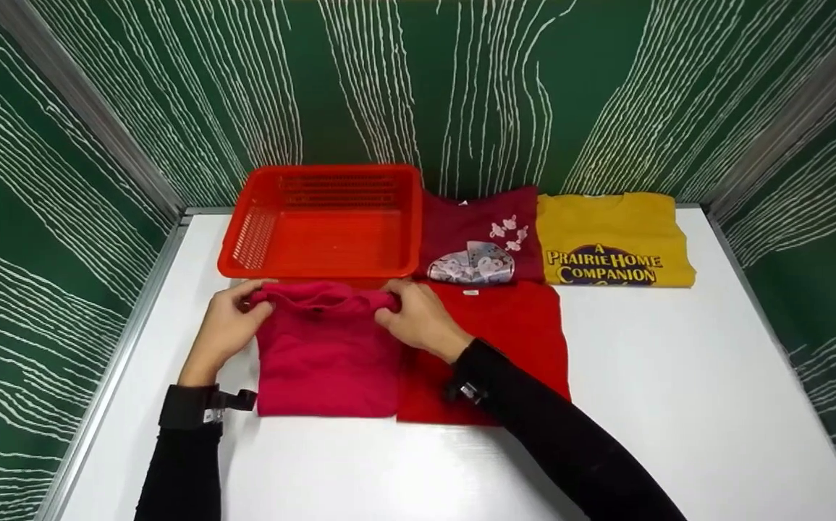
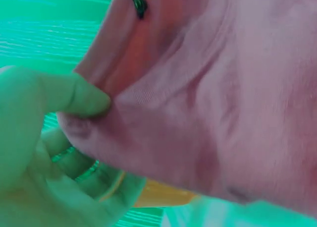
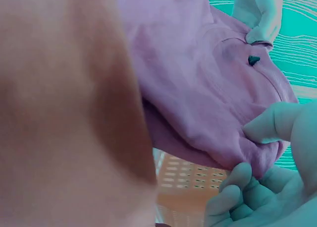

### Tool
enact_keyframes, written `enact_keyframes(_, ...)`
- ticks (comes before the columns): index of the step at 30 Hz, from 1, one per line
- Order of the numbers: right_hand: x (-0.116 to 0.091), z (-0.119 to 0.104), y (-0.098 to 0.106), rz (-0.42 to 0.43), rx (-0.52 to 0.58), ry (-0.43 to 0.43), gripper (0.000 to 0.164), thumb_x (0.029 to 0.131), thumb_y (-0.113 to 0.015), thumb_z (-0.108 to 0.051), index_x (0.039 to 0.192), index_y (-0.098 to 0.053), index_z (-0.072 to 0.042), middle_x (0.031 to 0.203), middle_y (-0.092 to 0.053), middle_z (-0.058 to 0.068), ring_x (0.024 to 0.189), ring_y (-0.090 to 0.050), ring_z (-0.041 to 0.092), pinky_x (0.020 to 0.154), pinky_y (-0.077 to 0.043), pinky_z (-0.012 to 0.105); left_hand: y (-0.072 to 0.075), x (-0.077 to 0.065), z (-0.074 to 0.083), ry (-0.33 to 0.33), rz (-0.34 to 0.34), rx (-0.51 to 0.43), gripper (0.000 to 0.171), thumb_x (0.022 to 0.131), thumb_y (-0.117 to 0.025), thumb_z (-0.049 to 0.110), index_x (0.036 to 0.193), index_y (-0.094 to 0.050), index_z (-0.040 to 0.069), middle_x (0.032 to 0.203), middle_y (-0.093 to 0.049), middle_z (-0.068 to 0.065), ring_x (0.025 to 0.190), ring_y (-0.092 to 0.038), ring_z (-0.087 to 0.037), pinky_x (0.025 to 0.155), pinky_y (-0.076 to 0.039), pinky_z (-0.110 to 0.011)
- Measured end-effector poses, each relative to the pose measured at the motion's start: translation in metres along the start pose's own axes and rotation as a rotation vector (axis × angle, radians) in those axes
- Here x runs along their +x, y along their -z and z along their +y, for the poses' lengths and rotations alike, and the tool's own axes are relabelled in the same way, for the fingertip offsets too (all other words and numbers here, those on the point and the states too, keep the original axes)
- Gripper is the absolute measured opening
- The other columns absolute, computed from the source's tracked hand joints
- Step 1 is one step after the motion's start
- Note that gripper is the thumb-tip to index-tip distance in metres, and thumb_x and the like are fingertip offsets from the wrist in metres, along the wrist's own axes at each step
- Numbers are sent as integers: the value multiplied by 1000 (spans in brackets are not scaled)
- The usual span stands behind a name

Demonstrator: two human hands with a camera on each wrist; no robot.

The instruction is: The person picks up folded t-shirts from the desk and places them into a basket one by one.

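Note:
A folded pink T-shirt [image 1: 327, 362] lies at the table's left, its collar end lifted toward the basket. My left hand [image 1: 228, 325] pinches its upper left corner between thumb and fingers. At the upper right corner, my right hand [image 1: 421, 318] pinches the cloth the same way. Both wrist views show the pink shirt [image 2: 237, 103] hanging from the fingertips, with a small dark label inside its collar. Directly to its right is a folded red T-shirt [image 1: 512, 333], partly covered by my right forearm.
Behind the pink shirt stands a red plastic basket [image 1: 338, 242] with perforated sides. Right of it lie a folded maroon T-shirt [image 1: 475, 224] and a folded yellow T-shirt [image 1: 609, 231] with lettering. Green walls with white lines border the white table [image 1: 678, 398].

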State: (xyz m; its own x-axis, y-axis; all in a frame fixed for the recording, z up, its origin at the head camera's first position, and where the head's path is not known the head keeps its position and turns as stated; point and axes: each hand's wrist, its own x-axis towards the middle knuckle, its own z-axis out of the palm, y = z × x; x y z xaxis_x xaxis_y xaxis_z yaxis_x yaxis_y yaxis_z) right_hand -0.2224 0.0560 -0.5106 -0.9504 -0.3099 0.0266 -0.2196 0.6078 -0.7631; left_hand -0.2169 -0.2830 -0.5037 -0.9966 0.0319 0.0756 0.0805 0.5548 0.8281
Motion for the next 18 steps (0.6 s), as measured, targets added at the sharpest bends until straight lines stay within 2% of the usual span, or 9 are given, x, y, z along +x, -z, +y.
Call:
enact_keyframes(5, 1, -1, 13, -81, 169, -1, 35, 98, -72, -21, 132, -74, -10, 111, -73, 5, 88, -62, 17, 80, -51, 29, 11, -4, 12, -73, -4, -49, 29, 102, -74, 3, 130, -77, 1, 122, -74, -17, 100, -66, -8, 90, -52, -14)
enact_keyframes(10, -1, 0, 29, -128, 289, 30, 20, 103, -78, -35, 113, -77, -18, 95, -65, -3, 83, -57, 13, 78, -48, 28, 16, -6, 21, -96, -3, -99, 28, 101, -78, 4, 129, -78, 0, 117, -76, -12, 99, -70, -4, 93, -55, -13)
enact_keyframes(13, -4, -1, 39, -112, 295, 72, 25, 105, -77, -44, 102, -71, -20, 85, -56, -5, 79, -52, 12, 75, -44, 28, 20, -10, 27, -76, 21, -66, 28, 100, -82, 12, 127, -81, 4, 109, -77, -3, 99, -70, -6, 92, -54, -14)
enact_keyframes(15, -7, -3, 46, -82, 263, 128, 27, 107, -74, -43, 99, -68, -18, 81, -52, -5, 75, -49, 13, 71, -42, 29, 22, -13, 31, -64, 32, -29, 29, 100, -84, 20, 126, -82, 9, 105, -76, 2, 99, -68, -9, 89, -53, -17)
enact_keyframes(18, -12, -5, 56, -21, 176, 226, 24, 108, -73, -38, 100, -69, -16, 80, -55, -5, 73, -50, 12, 69, -42, 27, 26, -18, 37, -67, 48, 11, 27, 99, -86, 28, 124, -84, 16, 102, -74, 3, 96, -64, -13, 83, -50, -21)
